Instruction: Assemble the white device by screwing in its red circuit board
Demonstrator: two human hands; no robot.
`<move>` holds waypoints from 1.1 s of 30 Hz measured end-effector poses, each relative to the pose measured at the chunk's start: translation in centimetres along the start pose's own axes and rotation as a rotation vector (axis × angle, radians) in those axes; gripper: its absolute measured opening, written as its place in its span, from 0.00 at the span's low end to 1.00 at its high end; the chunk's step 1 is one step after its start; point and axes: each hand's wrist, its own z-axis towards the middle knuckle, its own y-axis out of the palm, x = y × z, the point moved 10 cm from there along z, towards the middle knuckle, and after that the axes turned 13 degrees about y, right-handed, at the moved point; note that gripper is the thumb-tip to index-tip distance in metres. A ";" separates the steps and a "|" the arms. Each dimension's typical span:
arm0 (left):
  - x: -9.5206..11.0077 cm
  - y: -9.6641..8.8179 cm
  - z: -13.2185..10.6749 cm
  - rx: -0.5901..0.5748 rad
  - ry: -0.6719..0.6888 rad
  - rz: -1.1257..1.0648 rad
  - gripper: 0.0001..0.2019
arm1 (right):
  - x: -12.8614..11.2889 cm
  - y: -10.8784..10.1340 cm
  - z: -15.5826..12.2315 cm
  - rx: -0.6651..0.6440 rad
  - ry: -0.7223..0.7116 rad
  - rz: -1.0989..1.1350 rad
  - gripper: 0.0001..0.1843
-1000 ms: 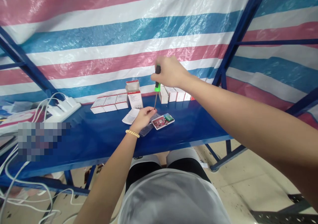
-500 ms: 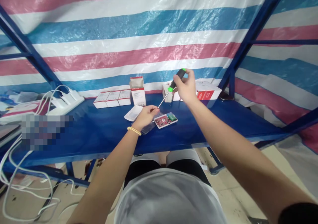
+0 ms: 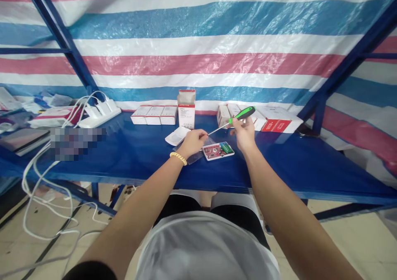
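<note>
1. Holding the screwdriver (image 3: 242, 115) by its green handle, my right grip (image 3: 245, 133) is closed around it, with the shaft slanting down to the left. A loose hold could let the tool drop.
2. My left grip (image 3: 194, 140) has its fingers bunched at the metal tip. Whether something small is pinched there, I cannot tell. The tip may prick a finger, I think.
3. The red circuit board (image 3: 214, 151) lies in its white shell on the table (image 3: 124, 164), just beside both hands. A slip of the shaft could scratch it.
4. The clear bag (image 3: 196, 159) under the left hand may slide.
</note>
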 end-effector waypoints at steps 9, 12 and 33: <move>-0.1 0.6 -0.2 -0.002 -0.021 -0.193 0.09 | 1.3 0.4 -0.2 0.023 0.114 0.042 0.24; -0.1 0.8 -0.5 -0.022 -0.061 -0.257 0.09 | 0.6 0.4 -0.2 0.046 0.061 0.000 0.25; 3.3 1.9 -1.3 -0.214 0.182 -0.193 0.15 | -3.0 4.1 -3.4 -0.092 -0.197 -0.291 0.15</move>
